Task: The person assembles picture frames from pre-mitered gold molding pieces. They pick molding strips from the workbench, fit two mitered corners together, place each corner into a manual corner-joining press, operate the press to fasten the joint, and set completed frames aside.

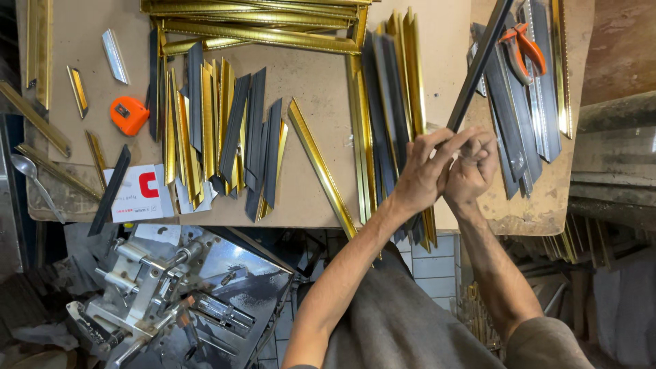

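We gripped the dark strip with both hands, fingers closed; its raised end risked striking the pliers.

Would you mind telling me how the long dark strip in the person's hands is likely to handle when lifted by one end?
The dark strip runs straight though gripped only at its lower end by the left hand and right hand, so it is probably stiff. It looks thin, so likely light. Its smooth finish may slip between fingers.

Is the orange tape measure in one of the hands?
No, the orange tape measure lies on the board at far left, while both hands grip a dark strip.
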Motion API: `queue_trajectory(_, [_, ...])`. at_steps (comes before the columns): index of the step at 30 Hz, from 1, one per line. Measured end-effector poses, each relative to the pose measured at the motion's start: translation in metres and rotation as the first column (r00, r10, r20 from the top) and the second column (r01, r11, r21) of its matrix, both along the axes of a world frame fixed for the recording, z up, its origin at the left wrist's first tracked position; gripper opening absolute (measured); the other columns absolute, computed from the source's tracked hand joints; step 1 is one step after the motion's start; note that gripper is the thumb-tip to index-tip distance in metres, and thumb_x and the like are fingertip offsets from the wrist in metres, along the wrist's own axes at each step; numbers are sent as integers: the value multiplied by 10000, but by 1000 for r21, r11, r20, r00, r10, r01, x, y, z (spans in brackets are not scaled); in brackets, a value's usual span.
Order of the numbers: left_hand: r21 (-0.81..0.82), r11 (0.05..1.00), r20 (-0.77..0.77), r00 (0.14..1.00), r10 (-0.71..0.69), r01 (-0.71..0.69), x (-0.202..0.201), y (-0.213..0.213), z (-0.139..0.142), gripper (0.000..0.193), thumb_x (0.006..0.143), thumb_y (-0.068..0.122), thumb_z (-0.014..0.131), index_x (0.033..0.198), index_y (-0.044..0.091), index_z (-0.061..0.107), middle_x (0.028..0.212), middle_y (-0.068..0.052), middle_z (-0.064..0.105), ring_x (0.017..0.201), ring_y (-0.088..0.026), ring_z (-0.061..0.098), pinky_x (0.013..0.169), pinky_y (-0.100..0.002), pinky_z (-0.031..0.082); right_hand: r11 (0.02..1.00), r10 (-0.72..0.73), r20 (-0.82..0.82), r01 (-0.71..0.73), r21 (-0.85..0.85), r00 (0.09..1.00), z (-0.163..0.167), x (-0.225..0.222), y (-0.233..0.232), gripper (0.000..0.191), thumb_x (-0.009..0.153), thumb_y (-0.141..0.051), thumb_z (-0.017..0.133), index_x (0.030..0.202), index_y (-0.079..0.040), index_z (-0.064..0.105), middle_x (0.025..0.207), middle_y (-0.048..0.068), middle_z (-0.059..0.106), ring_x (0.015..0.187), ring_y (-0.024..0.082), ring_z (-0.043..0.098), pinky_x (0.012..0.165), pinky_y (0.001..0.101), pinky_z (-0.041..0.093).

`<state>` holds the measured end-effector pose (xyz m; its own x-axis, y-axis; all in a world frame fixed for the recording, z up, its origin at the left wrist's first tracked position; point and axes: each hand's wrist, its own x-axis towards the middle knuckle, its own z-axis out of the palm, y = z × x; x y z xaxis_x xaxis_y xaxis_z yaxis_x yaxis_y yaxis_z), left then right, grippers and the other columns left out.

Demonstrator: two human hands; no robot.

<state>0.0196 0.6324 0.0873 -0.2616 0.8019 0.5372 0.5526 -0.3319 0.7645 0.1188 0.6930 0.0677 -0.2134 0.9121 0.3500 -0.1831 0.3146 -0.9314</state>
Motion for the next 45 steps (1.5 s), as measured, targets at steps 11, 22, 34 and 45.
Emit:
queue_trajectory(11, [-286,958,209,975,68,-6,10,-15,-26,737,916,-122,600,1564,184,428,1404,-131,377,1306,-281,449,1101,-424,456,962,2,-527,-145,-230,850,61,-1,17,244,966,108,350,992,-127,411,937,33,457,847,180,486,792,372,464])
queue_trajectory(22, [-503,799,47,913,405,-329,-15,-22,-56,591,1082,259,651,1610,183,397,1428,-143,337,1252,-297,326,1101,-548,300,963,-129,-708,-81,-255,694,71,-5,-6,286,833,84,369,988,-146,441,941,13,467,882,177,499,767,365,455])
queue_trajectory(34, [-250,965,-55,996,68,-80,5,-8,-35,781,908,433,732,1575,202,398,1589,-42,429,1600,-357,229,1130,-574,279,903,-177,-735,-188,-385,655,62,-27,-51,248,786,64,392,942,-119,449,894,38,466,857,186,475,803,338,436])
queue_trajectory(45, [-568,816,-1,991,131,-108,-15,11,-41,702,574,263,876,1239,383,685,1591,-98,240,1527,-504,56,1077,-736,191,948,-122,-813,-177,-266,569,89,19,16,166,1030,30,427,959,-96,508,826,58,553,728,187,570,645,332,487])
